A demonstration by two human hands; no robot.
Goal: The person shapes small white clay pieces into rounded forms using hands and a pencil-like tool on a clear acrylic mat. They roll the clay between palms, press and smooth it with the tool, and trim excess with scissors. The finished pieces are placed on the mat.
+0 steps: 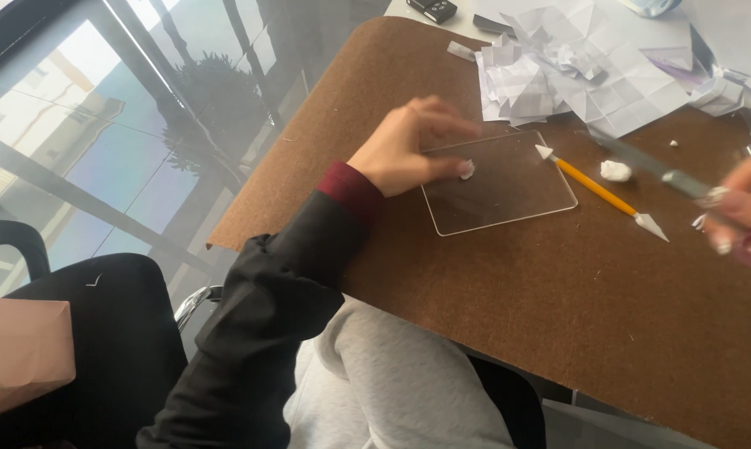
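Brown board point(517, 308) was spread with a clear plate point(508, 187); white clay point(467, 170) was pinched against it by the left hand point(409, 150), while a blurred tool point(642, 166) was gripped by the right hand point(746, 212).

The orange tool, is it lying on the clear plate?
No, the orange tool lies on the brown board, just right of the clear plate.

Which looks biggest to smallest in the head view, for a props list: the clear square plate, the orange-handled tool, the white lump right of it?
1. clear square plate
2. orange-handled tool, long but thin
3. white lump, clearly the smallest
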